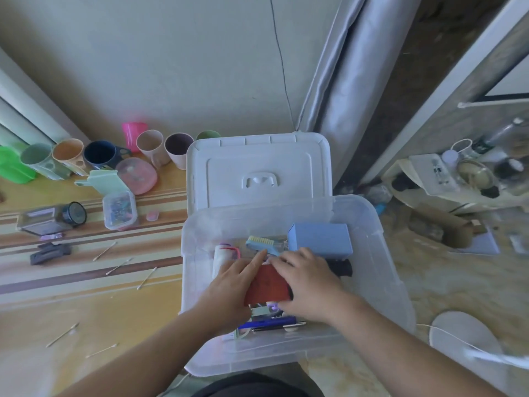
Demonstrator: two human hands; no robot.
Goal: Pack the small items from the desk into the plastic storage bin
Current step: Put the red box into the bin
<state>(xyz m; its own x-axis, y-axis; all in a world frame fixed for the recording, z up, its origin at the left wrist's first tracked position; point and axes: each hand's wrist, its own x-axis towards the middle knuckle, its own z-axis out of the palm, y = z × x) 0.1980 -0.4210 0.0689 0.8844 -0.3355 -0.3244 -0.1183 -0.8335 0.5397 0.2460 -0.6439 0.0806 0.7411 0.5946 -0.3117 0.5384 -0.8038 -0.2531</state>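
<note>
Both of your hands are down inside the clear plastic storage bin (380,253), which sits at the 3 o'clock end of the desk (86,305). Your left hand (229,285) lies flat with straight fingers on the 9 o'clock side of a red pouch (267,285). Your right hand (310,277) rests on its 3 o'clock side, fingers curled a little over the top and thumb at the near edge. At 12 o'clock from the pouch lie a blue brush (264,244) and a blue box (320,239). A white roll (221,257) lies at 9 o'clock from it, and a blue pen (269,322) at 6 o'clock. The bin's white lid (257,167) stands open at the far side. Cotton swabs (146,277), a small clip box (119,210) and cups (100,154) are out on the desk, well apart from the bin.
</note>
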